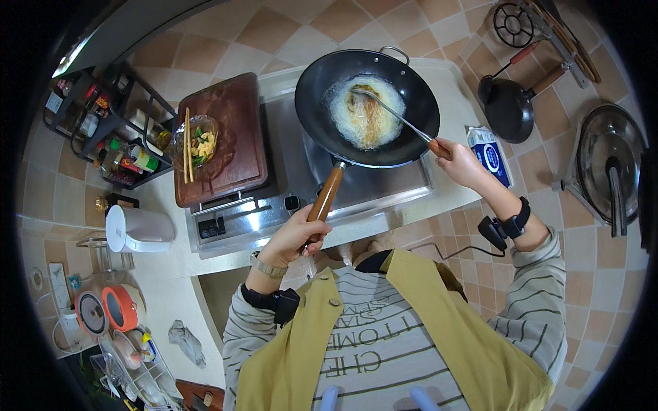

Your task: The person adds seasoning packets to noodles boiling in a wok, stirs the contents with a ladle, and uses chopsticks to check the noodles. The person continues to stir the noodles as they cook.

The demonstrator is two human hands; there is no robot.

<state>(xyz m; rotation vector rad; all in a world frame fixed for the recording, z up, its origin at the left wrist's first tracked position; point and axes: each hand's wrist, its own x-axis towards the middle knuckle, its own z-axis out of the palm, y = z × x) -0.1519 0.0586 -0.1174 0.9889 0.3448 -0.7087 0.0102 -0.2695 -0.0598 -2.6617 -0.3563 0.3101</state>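
Observation:
My left hand is closed around the wooden handle of a black wok on the stove. In my right hand is a metal ladle or spatula with a wooden grip. Its head rests in pale, foamy food with a brown streak, in the wok's middle. To the left, a glass bowl with egg and green vegetables sits on a dark wooden board. Wooden chopsticks lie across the bowl.
A spice rack with bottles and a white jug stand at left. At right are a wipes packet, a hanging black pan and a glass lid. The steel stove runs along the counter's front.

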